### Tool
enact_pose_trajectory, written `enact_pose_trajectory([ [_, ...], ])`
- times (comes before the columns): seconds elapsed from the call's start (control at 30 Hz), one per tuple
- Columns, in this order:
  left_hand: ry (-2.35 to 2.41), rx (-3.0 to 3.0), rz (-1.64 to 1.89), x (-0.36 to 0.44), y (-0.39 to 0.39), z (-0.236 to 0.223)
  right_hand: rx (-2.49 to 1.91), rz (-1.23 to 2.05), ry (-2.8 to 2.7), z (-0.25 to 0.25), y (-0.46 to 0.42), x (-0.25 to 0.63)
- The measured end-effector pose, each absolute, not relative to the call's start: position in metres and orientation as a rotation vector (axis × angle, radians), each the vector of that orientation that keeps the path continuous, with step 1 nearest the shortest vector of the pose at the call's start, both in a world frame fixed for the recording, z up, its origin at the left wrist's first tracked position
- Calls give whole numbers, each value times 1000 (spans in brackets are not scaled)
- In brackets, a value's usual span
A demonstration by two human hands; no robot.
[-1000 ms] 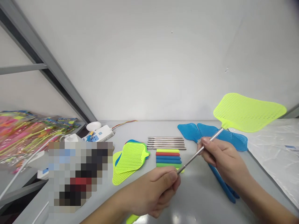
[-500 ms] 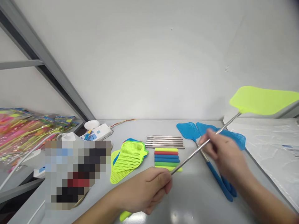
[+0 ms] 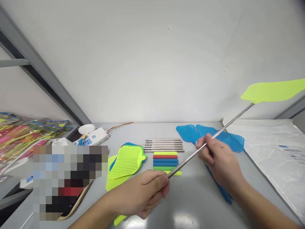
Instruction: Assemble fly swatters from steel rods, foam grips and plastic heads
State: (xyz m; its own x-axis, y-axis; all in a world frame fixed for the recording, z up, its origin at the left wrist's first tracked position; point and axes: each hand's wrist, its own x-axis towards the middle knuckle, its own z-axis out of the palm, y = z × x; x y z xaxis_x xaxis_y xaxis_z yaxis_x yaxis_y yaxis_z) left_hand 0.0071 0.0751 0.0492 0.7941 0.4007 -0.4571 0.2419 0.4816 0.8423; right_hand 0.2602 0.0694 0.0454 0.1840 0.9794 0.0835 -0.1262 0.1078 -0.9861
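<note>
A fly swatter with a yellow-green head [image 3: 274,91] and a silver telescopic rod [image 3: 188,160] slants across my view, its head at upper right. My left hand [image 3: 145,192] is wrapped round the lower end, and the tip of a yellow-green grip [image 3: 119,220] sticks out below it. My right hand [image 3: 218,156] pinches the rod about midway. Behind and below that hand lie blue fly swatters [image 3: 187,133], partly covered. To the left, loose mesh swatter heads [image 3: 128,161] overlap, yellow-green on top. Several bare metal rods [image 3: 164,141] and coloured grips [image 3: 165,161] lie in rows between.
A white power strip [image 3: 96,136] with cables stands at the back left, near a blurred-out phone-like object [image 3: 76,203]. Bagged colourful swatters [image 3: 28,133] fill the far left. A white plastic bag [image 3: 267,140] covers the right side. A wall rises behind the table.
The swatter's head has risen slightly and moved right relative to the table things. My right hand is lower along the rod. The whole view has shifted a little.
</note>
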Motion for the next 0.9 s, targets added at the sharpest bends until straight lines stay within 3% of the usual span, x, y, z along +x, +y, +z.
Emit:
enact_pose_trajectory([
  [0.13,738,1176,73,2,79,51,-1040,883,-839,60,87,291],
  [0.43,736,1281,78,-4,82,44,-1051,1049,-963,50,75,259],
  [0.67,805,1365,-2,-14,96,52,-1051,818,-944,63,87,297],
  [0.9,805,1374,24,-8,89,54,-993,1011,-928,52,79,270],
])
